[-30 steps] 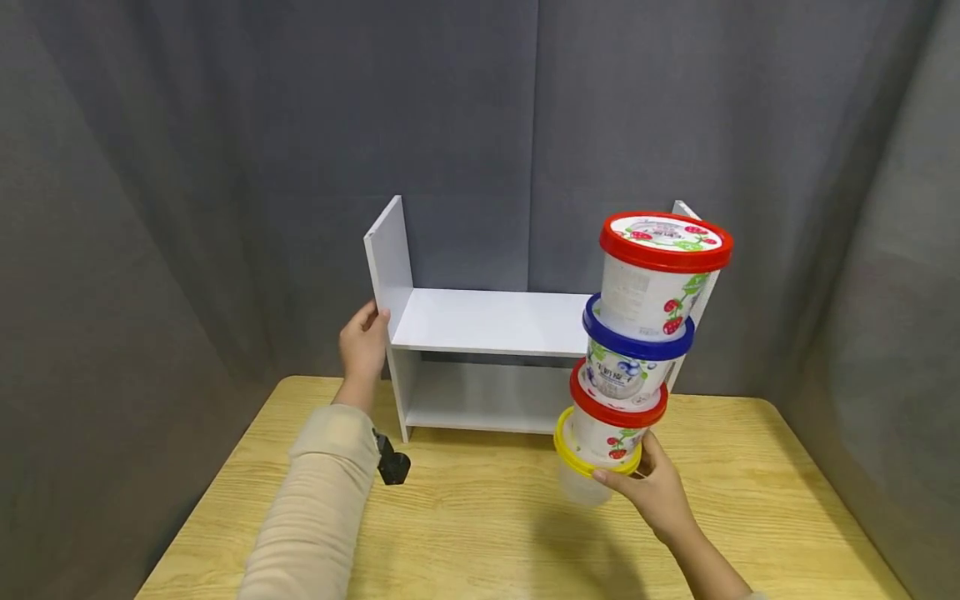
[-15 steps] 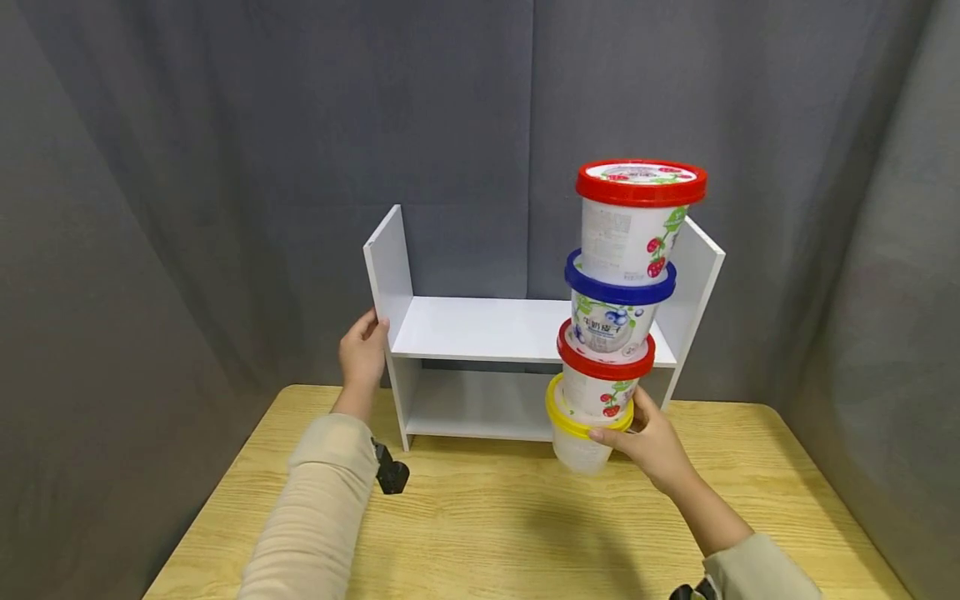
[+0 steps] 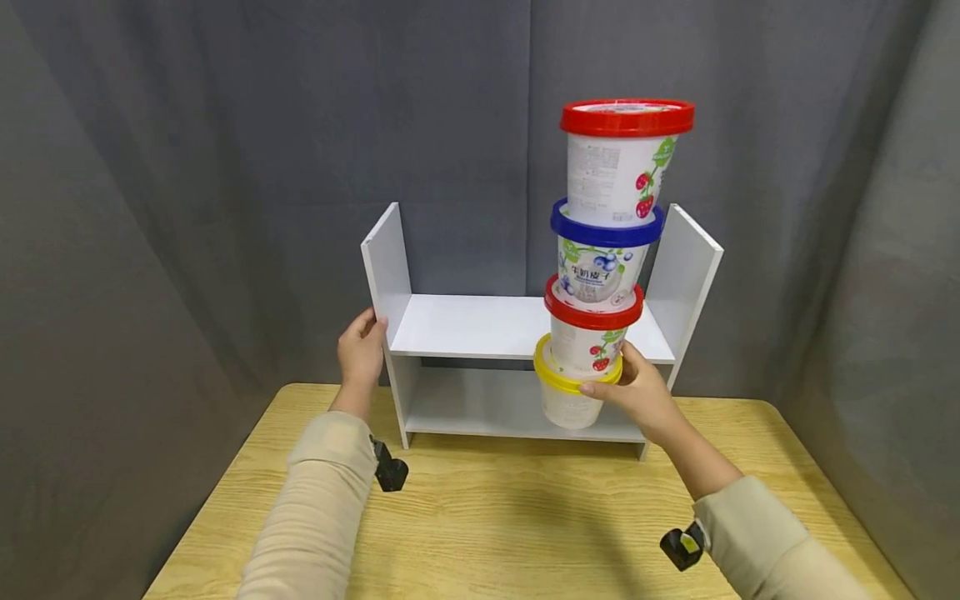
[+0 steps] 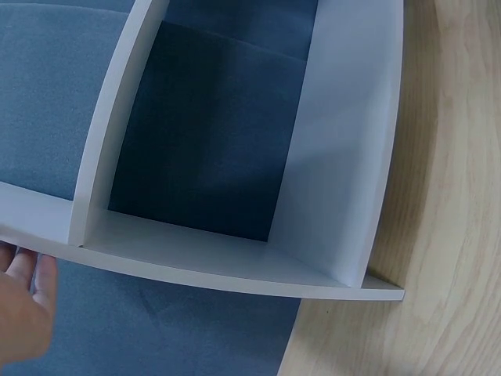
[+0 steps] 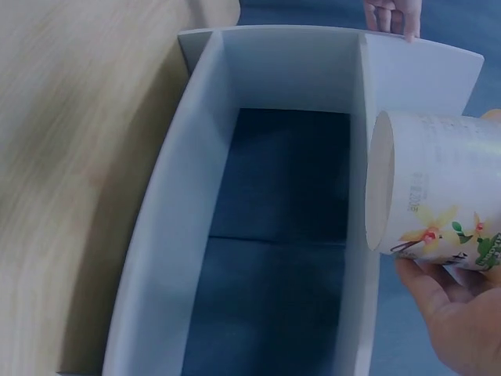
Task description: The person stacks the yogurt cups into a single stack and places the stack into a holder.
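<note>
My right hand (image 3: 637,396) grips the lowest tub (image 3: 572,408), which has a yellow lid, near its rim. Stacked on it are a red-lidded tub (image 3: 585,346), a blue-lidded tub (image 3: 600,271) and a larger red-lidded tub (image 3: 618,179) on top. The slightly leaning stack is in the air before the right half of a white two-tier shelf (image 3: 465,325). In the right wrist view, only the lowest tub's body (image 5: 438,188) shows, close to the upper board. My left hand (image 3: 362,354) holds the shelf's left side panel, thumb at its front edge; the fingers are partly hidden.
The shelf stands at the back of a wooden table (image 3: 480,517). Its right side panel (image 3: 686,275) rises just behind the stack. A grey curtain (image 3: 315,150) hangs behind and at both sides. A small black camera (image 3: 682,546) sits at my right wrist.
My right hand has raised the tub stack and carried it slightly left and toward the shelf. The stack is more upright. The left hand stays at the side panel.
</note>
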`<act>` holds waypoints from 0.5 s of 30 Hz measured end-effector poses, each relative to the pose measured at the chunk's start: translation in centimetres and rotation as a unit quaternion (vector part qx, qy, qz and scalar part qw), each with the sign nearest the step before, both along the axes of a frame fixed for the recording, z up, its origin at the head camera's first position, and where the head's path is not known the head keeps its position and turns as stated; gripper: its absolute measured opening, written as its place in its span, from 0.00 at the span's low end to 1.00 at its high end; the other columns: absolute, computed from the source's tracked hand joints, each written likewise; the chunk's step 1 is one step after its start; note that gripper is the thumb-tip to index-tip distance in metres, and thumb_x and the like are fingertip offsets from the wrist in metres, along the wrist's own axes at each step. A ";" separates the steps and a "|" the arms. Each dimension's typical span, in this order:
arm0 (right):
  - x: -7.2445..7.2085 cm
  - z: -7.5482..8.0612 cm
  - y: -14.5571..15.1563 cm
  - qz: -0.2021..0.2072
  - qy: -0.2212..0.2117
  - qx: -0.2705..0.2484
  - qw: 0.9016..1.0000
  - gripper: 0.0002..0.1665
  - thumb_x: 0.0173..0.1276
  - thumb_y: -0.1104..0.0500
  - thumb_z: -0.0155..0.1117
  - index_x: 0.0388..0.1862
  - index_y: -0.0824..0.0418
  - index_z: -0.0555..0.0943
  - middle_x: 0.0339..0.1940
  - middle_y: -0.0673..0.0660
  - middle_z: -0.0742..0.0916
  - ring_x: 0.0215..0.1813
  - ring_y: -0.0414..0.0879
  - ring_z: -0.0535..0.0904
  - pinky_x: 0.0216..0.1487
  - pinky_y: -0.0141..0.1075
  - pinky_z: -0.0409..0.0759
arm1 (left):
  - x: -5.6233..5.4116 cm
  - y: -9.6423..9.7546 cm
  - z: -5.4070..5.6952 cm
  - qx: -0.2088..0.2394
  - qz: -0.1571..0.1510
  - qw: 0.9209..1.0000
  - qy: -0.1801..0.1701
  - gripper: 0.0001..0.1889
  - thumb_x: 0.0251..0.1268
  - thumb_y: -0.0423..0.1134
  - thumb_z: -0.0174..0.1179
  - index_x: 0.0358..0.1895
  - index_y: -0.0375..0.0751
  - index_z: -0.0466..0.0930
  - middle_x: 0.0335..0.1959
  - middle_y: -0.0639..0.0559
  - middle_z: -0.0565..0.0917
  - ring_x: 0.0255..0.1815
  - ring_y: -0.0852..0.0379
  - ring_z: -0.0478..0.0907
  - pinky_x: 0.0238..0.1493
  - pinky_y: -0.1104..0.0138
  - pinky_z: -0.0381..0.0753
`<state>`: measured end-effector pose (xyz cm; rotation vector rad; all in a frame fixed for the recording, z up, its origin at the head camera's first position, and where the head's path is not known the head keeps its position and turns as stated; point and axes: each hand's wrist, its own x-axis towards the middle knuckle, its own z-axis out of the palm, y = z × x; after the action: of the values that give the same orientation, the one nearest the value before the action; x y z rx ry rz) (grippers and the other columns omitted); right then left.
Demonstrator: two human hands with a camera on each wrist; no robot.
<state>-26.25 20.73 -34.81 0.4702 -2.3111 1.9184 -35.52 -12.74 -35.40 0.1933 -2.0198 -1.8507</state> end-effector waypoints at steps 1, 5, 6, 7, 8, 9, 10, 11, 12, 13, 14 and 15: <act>-0.2 0.3 -0.1 0.002 -0.004 -0.001 1.000 0.38 0.51 0.66 0.65 0.60 0.65 0.58 0.49 0.56 0.75 0.47 0.43 0.73 0.47 0.37 0.71 | 0.0 -0.1 0.0 -0.002 0.000 1.000 -0.001 0.19 0.61 0.38 0.51 0.54 0.35 0.70 0.51 0.42 0.73 0.52 0.53 0.67 0.52 0.65 0.66; -0.8 1.5 -0.3 0.010 -0.018 -0.007 1.000 0.39 0.53 0.65 0.63 0.61 0.65 0.57 0.51 0.59 0.74 0.48 0.43 0.72 0.50 0.41 0.68 | -0.1 -0.2 0.1 -0.012 0.004 1.000 -0.002 0.19 0.61 0.38 0.51 0.54 0.36 0.70 0.51 0.43 0.73 0.52 0.52 0.67 0.52 0.64 0.66; -0.9 1.8 -0.4 0.012 -0.022 -0.008 1.000 0.39 0.53 0.65 0.63 0.62 0.64 0.56 0.52 0.59 0.73 0.48 0.43 0.72 0.51 0.41 0.68 | -0.1 -0.2 0.1 -0.014 0.004 1.000 -0.001 0.18 0.61 0.38 0.51 0.54 0.36 0.71 0.51 0.43 0.73 0.52 0.52 0.67 0.52 0.64 0.66; -1.1 2.0 -0.4 0.011 -0.026 -0.008 1.000 0.39 0.53 0.64 0.63 0.62 0.64 0.56 0.52 0.58 0.73 0.48 0.43 0.72 0.50 0.40 0.68 | -0.1 -0.2 0.1 -0.013 0.005 1.000 0.001 0.18 0.61 0.38 0.51 0.54 0.36 0.71 0.50 0.43 0.74 0.52 0.53 0.67 0.51 0.64 0.67; -1.3 2.3 -0.4 0.010 -0.028 -0.010 1.000 0.39 0.54 0.64 0.63 0.62 0.64 0.55 0.51 0.58 0.73 0.48 0.43 0.72 0.50 0.40 0.68 | -0.1 -0.2 0.2 -0.012 0.005 1.000 0.002 0.18 0.61 0.38 0.51 0.54 0.36 0.71 0.50 0.43 0.74 0.52 0.53 0.67 0.51 0.64 0.66; -1.4 2.4 -0.4 0.011 -0.030 -0.013 0.999 0.39 0.54 0.64 0.62 0.62 0.64 0.55 0.51 0.57 0.73 0.48 0.43 0.71 0.49 0.39 0.69 | 0.0 -0.2 0.2 -0.012 0.006 1.000 0.002 0.18 0.61 0.38 0.51 0.53 0.36 0.71 0.50 0.43 0.74 0.52 0.53 0.68 0.51 0.64 0.67; -1.4 2.5 -0.4 0.012 -0.032 -0.013 0.999 0.39 0.55 0.64 0.62 0.63 0.64 0.55 0.51 0.56 0.73 0.47 0.43 0.72 0.48 0.38 0.70 | 0.2 -0.2 0.1 -0.010 0.008 1.000 0.004 0.18 0.61 0.38 0.51 0.53 0.36 0.71 0.50 0.43 0.74 0.51 0.53 0.68 0.51 0.64 0.67; -1.4 2.5 -0.4 0.010 -0.035 -0.012 0.999 0.39 0.55 0.63 0.62 0.63 0.63 0.55 0.50 0.55 0.73 0.47 0.43 0.72 0.47 0.37 0.70 | 0.5 -0.2 -0.1 -0.009 0.010 1.000 0.004 0.18 0.61 0.38 0.51 0.53 0.36 0.71 0.50 0.43 0.74 0.51 0.53 0.68 0.51 0.64 0.67; -1.4 2.5 -0.4 0.009 -0.035 -0.012 0.999 0.39 0.55 0.62 0.62 0.62 0.63 0.55 0.50 0.55 0.74 0.46 0.43 0.72 0.46 0.37 0.71 | 0.7 -0.2 -0.2 -0.007 0.012 1.000 0.004 0.18 0.61 0.38 0.51 0.53 0.35 0.71 0.50 0.43 0.74 0.51 0.53 0.68 0.51 0.64 0.67; -1.4 2.5 -0.4 0.009 -0.036 -0.011 0.999 0.38 0.55 0.62 0.62 0.62 0.63 0.55 0.49 0.54 0.74 0.46 0.44 0.72 0.45 0.36 0.72 | 1.0 -0.2 -0.3 -0.006 0.014 1.000 0.003 0.18 0.61 0.37 0.51 0.53 0.35 0.71 0.50 0.42 0.74 0.51 0.53 0.68 0.51 0.65 0.67; -1.4 2.5 -0.4 0.011 -0.037 -0.014 0.999 0.38 0.56 0.62 0.61 0.62 0.63 0.55 0.49 0.54 0.74 0.46 0.44 0.72 0.45 0.36 0.72 | 1.2 -0.2 -0.4 -0.007 0.016 1.000 0.001 0.18 0.61 0.37 0.51 0.53 0.35 0.71 0.50 0.43 0.74 0.51 0.53 0.68 0.51 0.65 0.67; -1.4 2.5 -0.4 0.011 -0.040 -0.015 0.999 0.38 0.56 0.61 0.61 0.62 0.63 0.55 0.48 0.53 0.74 0.45 0.44 0.72 0.45 0.36 0.72 | 1.5 -0.3 -0.6 -0.010 0.018 1.000 -0.001 0.18 0.61 0.37 0.51 0.53 0.35 0.71 0.50 0.42 0.74 0.51 0.53 0.68 0.51 0.65 0.67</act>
<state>-27.69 20.32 -32.34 0.4254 -2.3308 2.0136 -34.07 -13.00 -35.97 0.2240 -2.0215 -1.8088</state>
